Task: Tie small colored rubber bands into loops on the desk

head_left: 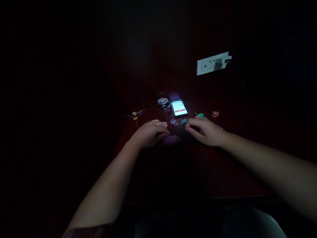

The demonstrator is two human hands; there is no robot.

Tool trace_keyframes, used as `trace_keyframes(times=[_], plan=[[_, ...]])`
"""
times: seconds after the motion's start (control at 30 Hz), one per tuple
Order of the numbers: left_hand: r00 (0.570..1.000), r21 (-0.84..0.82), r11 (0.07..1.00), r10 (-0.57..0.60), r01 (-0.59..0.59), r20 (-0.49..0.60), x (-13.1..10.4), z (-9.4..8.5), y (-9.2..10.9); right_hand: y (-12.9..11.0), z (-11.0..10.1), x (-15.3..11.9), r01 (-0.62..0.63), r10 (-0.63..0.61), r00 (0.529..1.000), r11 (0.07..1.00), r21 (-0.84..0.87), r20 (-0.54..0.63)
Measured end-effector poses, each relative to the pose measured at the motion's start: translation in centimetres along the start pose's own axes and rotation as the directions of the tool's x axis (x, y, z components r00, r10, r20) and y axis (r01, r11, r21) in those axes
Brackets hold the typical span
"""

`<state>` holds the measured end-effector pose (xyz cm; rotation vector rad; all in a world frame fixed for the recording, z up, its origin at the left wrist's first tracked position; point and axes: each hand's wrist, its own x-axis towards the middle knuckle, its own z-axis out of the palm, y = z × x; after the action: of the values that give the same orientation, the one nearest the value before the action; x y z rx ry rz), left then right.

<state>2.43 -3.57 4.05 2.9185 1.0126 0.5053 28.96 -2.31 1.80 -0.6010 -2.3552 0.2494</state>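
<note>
In the dim light my left hand [154, 132] rests over the table, fingers bent together, their tips at the edge of a loose pile of thin purple bands [171, 139]. Anything between those fingertips is too dark to make out. My right hand [204, 130] is closed in a pinch, thumb and forefinger meeting beside a small cluster of teal bands [184, 122]; what it pinches is hidden. Between the hands lies a lilac cluster of bands [174, 122]. A pink cluster [165, 124] shows just behind my left fingers. Green bands [200, 115] lie behind my right hand.
A lit phone [180, 108] lies behind the clusters, beside a round lidded clear container [163, 103]. Orange bands [215, 114] lie at the right, yellow bands [135, 115] at the left. A wall socket [213, 63] holds a plug. The table [193, 175] has a near edge.
</note>
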Motion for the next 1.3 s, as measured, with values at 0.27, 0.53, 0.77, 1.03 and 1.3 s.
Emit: trace_keyframes(times=[0.27,0.53,0.77,1.03,1.3], plan=[[0.996,0.027,0.998,-0.058,0.056,0.065,0.0,1.1,-0.9,0.2,-0.2,-0.1,0.018,-0.018,1.0,1.0,-0.02,0.003],[0.942,0.082,0.944,-0.306,0.319,-0.133,-1.1,-0.3,-2.5,0.5,-0.2,-0.2,-0.016,0.016,1.0,1.0,-0.014,-0.012],[0.452,0.11,0.439,-0.876,0.892,-0.167,-5.9,0.3,-9.2,0.6,0.1,-0.3,-0.015,0.015,1.0,1.0,-0.027,-0.025],[0.438,0.082,0.43,-0.883,0.899,-0.168,-7.0,2.4,-12.0,0.5,0.0,-0.3,-0.046,0.045,0.999,0.998,-0.038,-0.029],[0.441,0.083,0.433,-0.883,0.897,-0.162,-6.6,2.4,-12.5,0.6,0.1,-0.3,-0.049,0.048,0.999,0.998,-0.029,-0.025]])
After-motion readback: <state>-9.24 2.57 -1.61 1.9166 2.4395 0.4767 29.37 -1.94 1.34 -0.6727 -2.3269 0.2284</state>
